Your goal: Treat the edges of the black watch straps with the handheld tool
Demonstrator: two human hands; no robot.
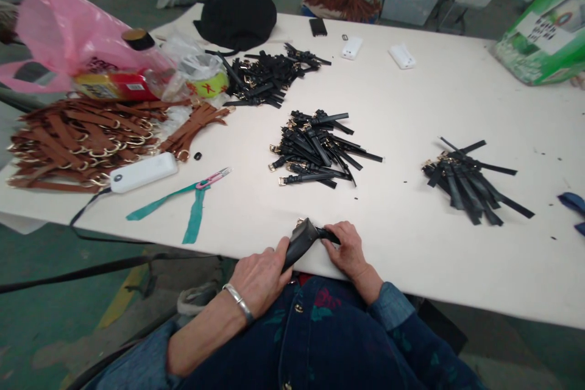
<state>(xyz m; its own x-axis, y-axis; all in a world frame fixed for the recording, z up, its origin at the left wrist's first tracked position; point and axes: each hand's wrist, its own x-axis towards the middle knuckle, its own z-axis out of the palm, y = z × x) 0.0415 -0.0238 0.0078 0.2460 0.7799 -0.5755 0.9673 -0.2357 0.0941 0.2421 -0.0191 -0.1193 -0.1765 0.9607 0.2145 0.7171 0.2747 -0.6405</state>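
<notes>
Clasping a black object over the table at six o'clock, the left hand faces the right hand, whose pinch on a black strap, if loosened, could let it slip.

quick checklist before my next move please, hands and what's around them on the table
1. Left hand closed around the dark, rounded handheld object: ok.
2. Right hand gripping the narrow black strap: ok.
3. Handheld object touching the strap: cannot tell, the meeting point is too small and dark.
4. Central pile of black straps with gold-coloured buckles apart from both hands: ok.
5. Slim pink tool with teal fabric strips apart from both hands: ok.
6. White tabletop free of scraps: not ok, small black bits lie on it.
</notes>
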